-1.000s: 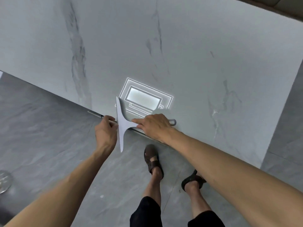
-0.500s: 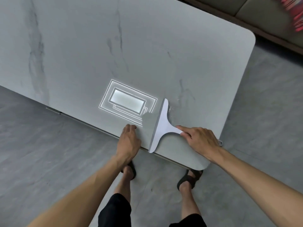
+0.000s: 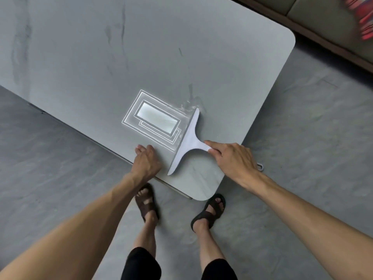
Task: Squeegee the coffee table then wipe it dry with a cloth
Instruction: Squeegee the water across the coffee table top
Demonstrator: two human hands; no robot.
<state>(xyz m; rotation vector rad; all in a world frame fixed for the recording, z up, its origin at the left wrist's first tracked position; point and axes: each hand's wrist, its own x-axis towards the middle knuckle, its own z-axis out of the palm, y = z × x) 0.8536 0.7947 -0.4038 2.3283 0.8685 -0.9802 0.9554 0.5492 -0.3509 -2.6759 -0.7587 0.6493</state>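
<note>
The grey marble-look coffee table (image 3: 181,47) fills the upper view, its rounded near-right corner by my feet. A white T-shaped squeegee (image 3: 186,141) lies blade-down on the top near that corner. My right hand (image 3: 234,160) grips its handle, whose hanging loop sticks out past the wrist. A little water beads at the blade's far end. My left hand (image 3: 146,160) rests flat on the table's near edge, just left of the blade. No cloth is in view.
A bright ceiling-light reflection (image 3: 155,118) shines on the tabletop left of the blade. A sofa (image 3: 331,19) with a red striped item (image 3: 363,17) stands at the upper right. Grey tiled floor (image 3: 60,158) surrounds the table. My sandalled feet (image 3: 147,203) stand at the corner.
The squeegee has travelled right along the near edge to the table's right corner, with my right hand on its handle throughout. My left hand followed and now lies flat on the edge.
</note>
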